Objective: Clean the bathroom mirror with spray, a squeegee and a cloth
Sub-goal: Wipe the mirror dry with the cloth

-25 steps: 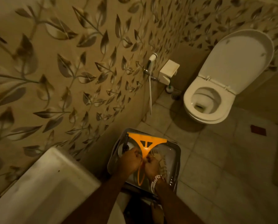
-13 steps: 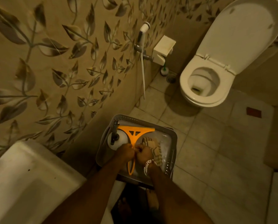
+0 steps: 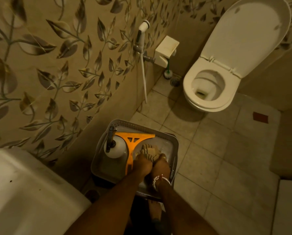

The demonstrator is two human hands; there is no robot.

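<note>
A grey plastic basket (image 3: 173,141) stands on the floor below me. Inside it an orange squeegee (image 3: 133,141) lies flat, blade at the far side, beside a white spray bottle (image 3: 117,148) with a black trigger head. A striped cloth (image 3: 147,150) lies to the right of the squeegee handle. My left hand (image 3: 141,164) and my right hand (image 3: 160,164), which has a beaded bracelet at the wrist, are side by side in the basket, both closed on the near edge of the cloth. The mirror is not in view.
A white sink (image 3: 23,192) juts out at the lower left. A leaf-patterned tiled wall (image 3: 57,73) runs along the left, with a bidet sprayer (image 3: 142,31) and a white holder (image 3: 166,50) on it. An open toilet (image 3: 209,89) stands at the far right on the tiled floor.
The squeegee has gone down flat into the basket and both hands have left its handle. They have shifted right onto the striped cloth. My view has tilted further down.
</note>
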